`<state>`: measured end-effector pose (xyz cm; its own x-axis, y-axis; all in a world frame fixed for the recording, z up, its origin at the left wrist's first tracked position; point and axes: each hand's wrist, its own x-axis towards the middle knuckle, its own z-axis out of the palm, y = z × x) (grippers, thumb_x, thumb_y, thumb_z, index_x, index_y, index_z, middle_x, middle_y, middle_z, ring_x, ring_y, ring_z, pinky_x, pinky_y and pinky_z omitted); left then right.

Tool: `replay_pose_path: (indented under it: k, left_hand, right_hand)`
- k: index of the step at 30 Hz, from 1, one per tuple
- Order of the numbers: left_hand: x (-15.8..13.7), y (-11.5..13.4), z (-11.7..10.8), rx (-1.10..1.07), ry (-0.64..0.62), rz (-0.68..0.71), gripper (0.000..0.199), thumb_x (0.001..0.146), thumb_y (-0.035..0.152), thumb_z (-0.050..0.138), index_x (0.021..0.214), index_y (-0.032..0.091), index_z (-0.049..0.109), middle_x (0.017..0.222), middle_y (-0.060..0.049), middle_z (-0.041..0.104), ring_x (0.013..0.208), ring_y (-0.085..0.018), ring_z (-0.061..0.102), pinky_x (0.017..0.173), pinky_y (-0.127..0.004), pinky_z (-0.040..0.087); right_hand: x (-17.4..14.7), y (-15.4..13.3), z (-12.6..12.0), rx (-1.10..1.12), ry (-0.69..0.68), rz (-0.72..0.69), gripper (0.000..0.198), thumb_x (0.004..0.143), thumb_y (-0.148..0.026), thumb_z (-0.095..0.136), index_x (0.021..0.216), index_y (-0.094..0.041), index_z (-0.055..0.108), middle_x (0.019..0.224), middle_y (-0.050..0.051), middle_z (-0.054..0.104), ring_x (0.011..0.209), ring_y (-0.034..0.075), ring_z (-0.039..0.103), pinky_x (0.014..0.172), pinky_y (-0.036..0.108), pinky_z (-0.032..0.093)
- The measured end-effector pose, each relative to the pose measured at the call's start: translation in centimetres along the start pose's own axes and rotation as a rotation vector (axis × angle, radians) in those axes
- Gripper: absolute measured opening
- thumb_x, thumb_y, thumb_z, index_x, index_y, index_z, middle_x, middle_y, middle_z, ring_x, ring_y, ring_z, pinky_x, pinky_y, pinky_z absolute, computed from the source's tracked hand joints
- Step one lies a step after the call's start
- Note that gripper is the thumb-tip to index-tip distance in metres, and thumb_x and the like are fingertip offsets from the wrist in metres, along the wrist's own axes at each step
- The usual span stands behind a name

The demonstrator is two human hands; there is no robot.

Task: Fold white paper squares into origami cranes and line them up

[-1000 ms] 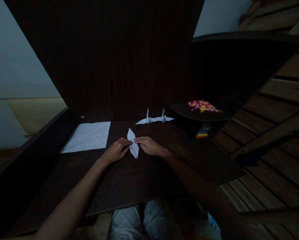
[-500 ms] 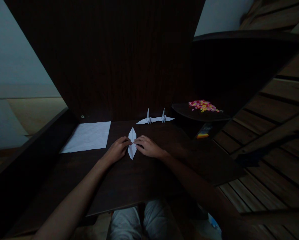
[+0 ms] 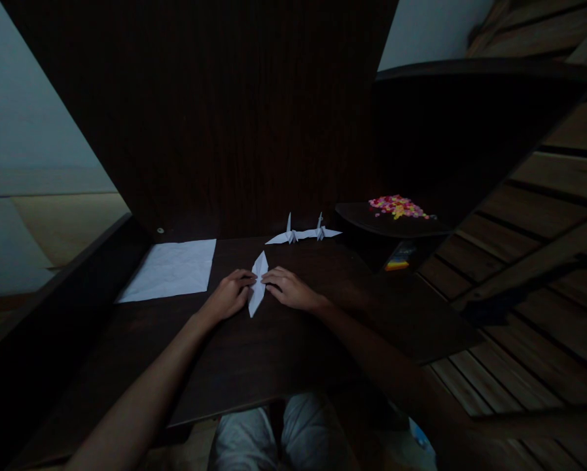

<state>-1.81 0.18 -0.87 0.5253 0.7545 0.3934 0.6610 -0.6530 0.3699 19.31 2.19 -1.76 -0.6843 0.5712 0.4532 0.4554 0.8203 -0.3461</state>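
While the folded paper (image 3: pixel 258 288) lies between your hands on the desk (image 3: pixel 293 353), its long axis runs near to far, far tip leaning right; your left hand (image 3: pixel 231 293) and right hand (image 3: pixel 292 289), equally near, pinch its opposite side edges, fingers nearly closed.

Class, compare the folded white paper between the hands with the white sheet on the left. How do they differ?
The folded paper is narrow with pointed ends; the sheet is broad and four-sided.
The folded paper shows creased layers; the sheet lies spread out flat.
The left hand and right hand touch the folded paper; neither touches the sheet.
Both are white.
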Motion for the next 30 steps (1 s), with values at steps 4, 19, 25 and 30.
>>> replay_pose_path:
  k: [4,19,25,30]
  left_hand:
    - [0.1,0.4,-0.2,-0.029,0.028,-0.039,0.028,0.088,0.022,0.047,0.097,0.016,0.072,0.107,-0.009,0.066,0.099,-0.022,0.063,0.092,-0.038,0.051]
    - [0.3,0.2,-0.1,-0.086,0.156,-0.114,0.02,0.081,0.019,0.056,0.094,0.016,0.07,0.1,-0.008,0.068,0.092,-0.021,0.066,0.085,-0.035,0.053]
    - [0.2,0.7,-0.2,-0.096,0.146,-0.169,0.024,0.079,0.016,0.055,0.101,0.017,0.066,0.095,-0.006,0.069,0.083,-0.019,0.067,0.077,-0.032,0.054]
    - [0.3,0.9,-0.2,-0.098,0.108,-0.146,0.019,0.081,0.018,0.054,0.096,0.018,0.067,0.093,-0.006,0.071,0.085,-0.02,0.067,0.079,-0.032,0.054]
  right_hand:
    - [0.0,0.0,0.0,0.019,0.013,-0.005,0.02,0.088,-0.011,0.055,0.102,-0.015,0.068,0.106,0.01,0.067,0.103,0.019,0.057,0.092,0.034,0.048]
    - [-0.1,-1.1,0.0,0.057,-0.036,-0.049,0.022,0.084,-0.015,0.059,0.103,-0.016,0.07,0.113,0.009,0.068,0.109,0.02,0.059,0.097,0.037,0.047]
    - [0.0,-0.6,0.4,0.068,-0.009,-0.07,0.022,0.086,-0.013,0.056,0.103,-0.016,0.07,0.111,0.008,0.069,0.106,0.018,0.061,0.097,0.034,0.048]
    - [0.0,-0.4,0.6,0.044,0.048,-0.079,0.017,0.086,-0.012,0.057,0.096,-0.016,0.071,0.106,0.008,0.069,0.102,0.019,0.061,0.093,0.035,0.049]
